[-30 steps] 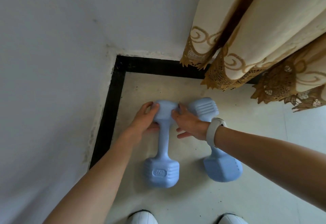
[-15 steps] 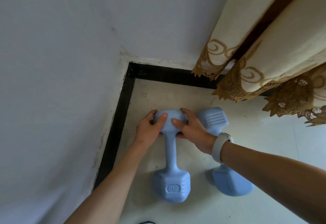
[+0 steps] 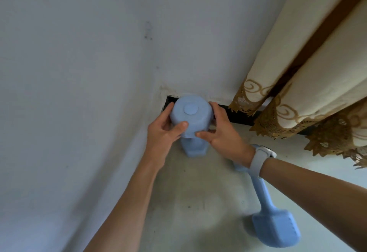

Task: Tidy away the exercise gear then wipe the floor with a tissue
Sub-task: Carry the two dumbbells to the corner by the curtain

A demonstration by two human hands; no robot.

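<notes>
I'm looking into the corner of a room in a home. Cream curtains (image 3: 309,85) with brown lace hems hang to the right of my fingers (image 3: 183,125), above a pale tiled floor (image 3: 198,202). Plain white walls (image 3: 79,73) meet just beyond them, edged by a black skirting strip (image 3: 236,115). Light blue dumbbells (image 3: 191,116) kept here suggest a living room or bedroom.

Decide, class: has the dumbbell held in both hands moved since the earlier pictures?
Yes. The held dumbbell lay flat on the floor before; now it stands on end, closer to the black skirting in the corner.
</notes>
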